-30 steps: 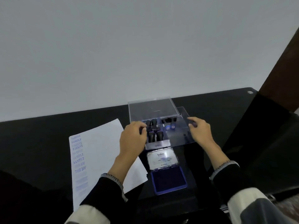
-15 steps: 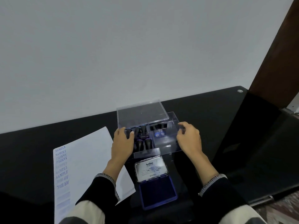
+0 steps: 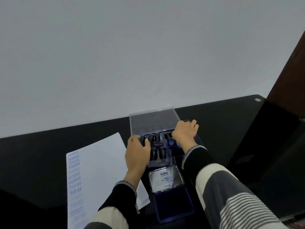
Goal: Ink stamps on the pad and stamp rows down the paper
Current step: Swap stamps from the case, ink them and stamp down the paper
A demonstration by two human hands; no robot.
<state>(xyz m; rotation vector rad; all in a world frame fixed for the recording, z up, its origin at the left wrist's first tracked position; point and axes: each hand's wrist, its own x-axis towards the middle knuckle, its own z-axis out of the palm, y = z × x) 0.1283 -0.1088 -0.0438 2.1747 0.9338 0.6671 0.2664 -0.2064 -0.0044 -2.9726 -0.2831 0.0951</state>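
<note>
The table (image 3: 247, 138) is glossy black, mirror-smooth. The stamp box (image 3: 153, 119) is clear, shiny plastic; the stamps (image 3: 162, 152) inside have dark, smooth handles. The ink pad's lid (image 3: 165, 179) looks like bright polished metal, its pad (image 3: 173, 205) matt deep blue. The paper (image 3: 102, 171) is matt white. The sleeves (image 3: 231, 195) are soft knit cloth.

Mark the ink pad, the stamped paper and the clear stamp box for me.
ink pad (image 3: 174, 205): head view, on the dark blue inking surface.
paper (image 3: 102, 166): head view, on its blank middle.
stamp box (image 3: 153, 119): head view, on the raised clear lid.

Paper (image 3: 99, 171) cut off below; lower stamps blurred
</note>
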